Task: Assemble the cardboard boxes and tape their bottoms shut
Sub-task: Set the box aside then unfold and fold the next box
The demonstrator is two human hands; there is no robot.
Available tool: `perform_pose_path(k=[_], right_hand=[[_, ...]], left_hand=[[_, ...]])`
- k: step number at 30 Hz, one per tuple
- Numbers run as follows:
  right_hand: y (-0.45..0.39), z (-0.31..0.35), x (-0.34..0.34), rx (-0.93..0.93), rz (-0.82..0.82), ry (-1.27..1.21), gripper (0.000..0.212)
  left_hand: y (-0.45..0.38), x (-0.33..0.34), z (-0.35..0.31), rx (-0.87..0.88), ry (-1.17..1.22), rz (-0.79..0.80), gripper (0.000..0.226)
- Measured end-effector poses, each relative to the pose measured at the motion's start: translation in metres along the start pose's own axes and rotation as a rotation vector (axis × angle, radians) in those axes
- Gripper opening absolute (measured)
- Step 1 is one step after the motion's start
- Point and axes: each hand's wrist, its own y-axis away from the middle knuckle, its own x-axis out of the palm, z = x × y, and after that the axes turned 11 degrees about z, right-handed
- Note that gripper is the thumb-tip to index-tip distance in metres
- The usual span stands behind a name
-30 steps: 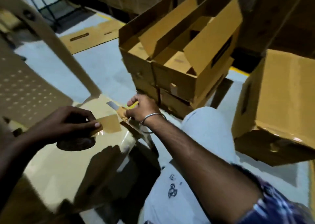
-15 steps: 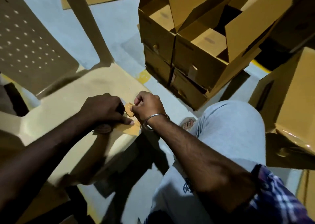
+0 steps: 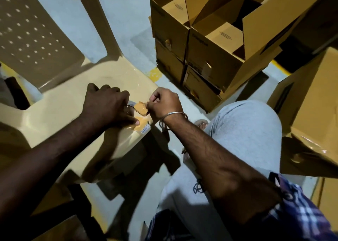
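- Hands meet over the front corner of the plastic chair seat (image 3: 76, 110), my landmark for everything below.
- My left hand (image 3: 106, 105) lies knuckles-up on the seat near that corner, fingers curled over something I cannot make out; its forefinger presses a patch of brown tape (image 3: 140, 120) flat on the seat.
- My right hand (image 3: 164, 103), just off the seat's corner, pinches a crumpled tab of brown tape (image 3: 140, 108) between thumb and curled fingers.
- Tape, I judge, is feather-light, limp and sticky: best held by its very end, taut, so it does not fold onto itself.
- Assembled cardboard boxes (image 3: 210, 44) stand stacked on the floor beyond the seat's corner, top flaps open.
- Another box (image 3: 314, 101) sits further right of the seat, past my knee, tipped on an edge.
- Cardboard, I judge, is light and stiff but dents; hold it by folded edges.
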Motion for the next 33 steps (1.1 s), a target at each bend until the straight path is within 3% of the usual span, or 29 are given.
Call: perform_pose_path(k=[7, 11, 15, 19, 23, 26, 27, 30, 33], right_hand=[[0.014, 0.000, -0.044, -0.043, -0.119, -0.139, 0.010], [0.041, 0.007, -0.107, -0.151, -0.239, -0.295, 0.009], [0.087, -0.013, -0.198, -0.238, -0.358, -0.390, 0.014], [0.146, -0.073, -0.283, -0.234, -0.446, -0.297, 0.007], [0.210, -0.177, -0.341, 0.027, -0.437, -0.100, 0.011], [0.254, -0.278, -0.369, 0.426, -0.366, 0.126, 0.019], [0.268, -0.312, -0.376, 0.577, -0.348, 0.144, 0.031], [0.284, -0.382, -0.394, 0.899, -0.294, 0.001, 0.073], [0.278, -0.401, -0.410, 0.907, -0.447, -0.274, 0.073]], left_hand=[[0.025, -0.018, -0.017, 0.079, 0.167, -0.190, 0.052], [0.037, -0.056, -0.056, 0.108, 0.301, -0.246, 0.045], [0.041, -0.115, -0.134, 0.352, 0.402, -0.371, 0.041], [0.042, -0.164, -0.236, 0.609, 0.542, -0.379, 0.039], [0.032, -0.176, -0.353, 0.804, 0.747, -0.198, 0.034], [0.005, -0.164, -0.440, 0.845, 0.791, 0.032, 0.028], [-0.006, -0.158, -0.471, 0.833, 0.773, 0.112, 0.036], [-0.042, -0.134, -0.530, 0.643, 0.806, 0.307, 0.075], [-0.074, -0.093, -0.551, 0.380, 1.069, 0.465, 0.086]])
